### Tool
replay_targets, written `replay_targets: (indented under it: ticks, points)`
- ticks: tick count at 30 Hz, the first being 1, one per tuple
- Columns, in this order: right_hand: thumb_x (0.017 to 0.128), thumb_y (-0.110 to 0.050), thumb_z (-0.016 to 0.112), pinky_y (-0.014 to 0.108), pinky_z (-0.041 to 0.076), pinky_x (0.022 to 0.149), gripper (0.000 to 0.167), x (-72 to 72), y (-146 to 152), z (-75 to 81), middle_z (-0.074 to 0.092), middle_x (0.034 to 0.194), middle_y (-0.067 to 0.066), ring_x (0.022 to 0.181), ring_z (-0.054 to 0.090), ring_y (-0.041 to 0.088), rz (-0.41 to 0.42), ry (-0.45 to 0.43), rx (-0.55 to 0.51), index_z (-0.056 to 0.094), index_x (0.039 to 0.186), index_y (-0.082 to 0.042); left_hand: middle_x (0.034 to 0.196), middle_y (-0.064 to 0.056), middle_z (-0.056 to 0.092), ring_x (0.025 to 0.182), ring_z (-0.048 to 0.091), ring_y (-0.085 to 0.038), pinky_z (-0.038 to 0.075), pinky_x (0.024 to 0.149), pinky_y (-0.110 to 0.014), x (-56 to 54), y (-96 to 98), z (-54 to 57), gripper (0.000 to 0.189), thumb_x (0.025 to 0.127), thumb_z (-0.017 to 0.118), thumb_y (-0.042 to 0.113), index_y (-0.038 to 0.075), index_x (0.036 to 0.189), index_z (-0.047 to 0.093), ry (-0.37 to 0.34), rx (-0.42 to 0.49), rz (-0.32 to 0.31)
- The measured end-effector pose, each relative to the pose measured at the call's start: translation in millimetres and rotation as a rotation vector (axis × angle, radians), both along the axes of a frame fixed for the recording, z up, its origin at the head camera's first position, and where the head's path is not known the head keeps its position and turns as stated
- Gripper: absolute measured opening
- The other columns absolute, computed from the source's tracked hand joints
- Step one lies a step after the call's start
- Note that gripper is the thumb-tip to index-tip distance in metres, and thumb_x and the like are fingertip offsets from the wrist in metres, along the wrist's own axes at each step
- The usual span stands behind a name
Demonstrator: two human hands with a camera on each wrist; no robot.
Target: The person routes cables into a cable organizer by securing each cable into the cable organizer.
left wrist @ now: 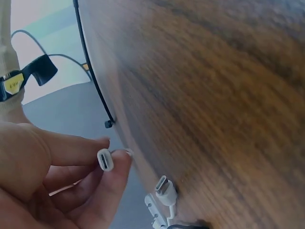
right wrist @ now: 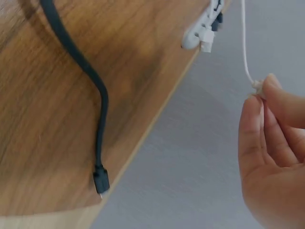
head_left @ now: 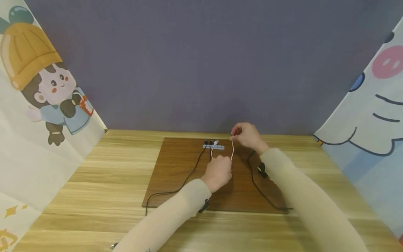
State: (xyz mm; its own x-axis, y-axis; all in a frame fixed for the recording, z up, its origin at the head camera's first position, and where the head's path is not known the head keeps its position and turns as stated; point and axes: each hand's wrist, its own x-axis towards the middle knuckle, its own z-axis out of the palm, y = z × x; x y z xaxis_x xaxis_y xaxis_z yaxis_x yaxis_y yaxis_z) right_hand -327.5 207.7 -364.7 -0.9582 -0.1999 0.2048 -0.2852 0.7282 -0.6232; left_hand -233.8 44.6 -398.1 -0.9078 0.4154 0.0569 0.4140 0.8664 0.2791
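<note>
A: Slim white cable (head_left: 233, 148): pos. & hold?

B: Above dark-brown wood-grain board (head_left: 176, 157), R of pale slotted cable strip (head_left: 220, 147). R hand (head_left: 248, 137) pinches one end, thumb to fingertips; L hand (head_left: 218, 171), curled nearly closed, grips it lower down. Prob. one hand steers the tip, the other controls slack.

A: Why is strip there?

B: Nr board's far edge, approx. mid-length. Black plugs (head_left: 206, 142) & white plug (head_left: 216, 142) sit in it, tips facing away; likely for sorted, reachable ends.

A: Loose round black cable (right wrist: 104, 105)?

B: Board's R side, end nr far R corner; prob. set apart to avoid tangling.
</note>
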Motion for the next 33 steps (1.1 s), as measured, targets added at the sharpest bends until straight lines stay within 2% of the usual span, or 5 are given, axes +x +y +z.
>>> replay_targets:
  ticks: [4, 8, 18, 29, 33]
  points:
    - [0.083, -0.008, 0.081, 0.036, 0.050, 0.074, 0.013, -7.3, -8, -6.6, 0.072, 0.084, 0.007, 0.079, 0.065, 0.024, 0.004, 0.012, -0.007, 0.071, 0.091, -0.004, 0.078, -0.005, 0.071, 0.066, 0.069, -0.020, 0.055, 0.050, -0.037, -0.8, -0.2, 0.2, 0.006, 0.090, 0.071, 0.010, 0.009, 0.085, 0.073, 0.054, -0.094, 0.014]
    - [0.082, -0.007, 0.082, 0.036, 0.050, 0.075, 0.013, -13.8, -15, -12.0, 0.071, 0.083, 0.007, 0.079, 0.064, 0.023, 0.012, 0.016, -0.009, 0.071, 0.089, -0.004, 0.078, -0.005, 0.071, 0.066, 0.069, -0.020, 0.055, 0.050, -0.038, -2.2, -0.3, -0.7, 0.009, 0.089, 0.073, 0.014, 0.011, 0.081, 0.072, 0.084, -0.141, 0.037]
    - [0.084, -0.007, 0.081, 0.037, 0.051, 0.076, 0.013, -27.0, -29, -27.5, 0.070, 0.085, 0.008, 0.080, 0.064, 0.024, 0.004, -0.056, -0.001, 0.070, 0.091, -0.004, 0.083, -0.006, 0.072, 0.072, 0.071, -0.022, 0.057, 0.054, -0.038, 0.0, 2.9, -1.4, 0.007, 0.092, 0.071, 0.015, 0.011, 0.088, 0.074, 0.038, -0.178, 0.035]
    - [0.083, -0.006, 0.082, 0.038, 0.052, 0.077, 0.014, -35.1, -39, -39.3, 0.072, 0.086, 0.009, 0.082, 0.065, 0.026, -0.026, -0.037, -0.001, 0.071, 0.090, -0.003, 0.083, -0.001, 0.074, 0.069, 0.071, -0.019, 0.057, 0.053, -0.035, 2.5, 7.8, -3.0, 0.005, 0.090, 0.076, 0.021, 0.016, 0.090, 0.077, 0.177, -0.321, 0.019]
    - [0.083, -0.005, 0.081, 0.037, 0.052, 0.076, 0.014, -37.7, -44, -41.1, 0.071, 0.085, 0.009, 0.081, 0.065, 0.025, -0.018, -0.053, -0.006, 0.070, 0.091, -0.002, 0.084, -0.001, 0.074, 0.070, 0.070, -0.019, 0.056, 0.053, -0.035, 2.8, 7.6, -2.5, 0.007, 0.089, 0.076, 0.024, 0.017, 0.091, 0.077, 0.188, -0.349, 0.032]
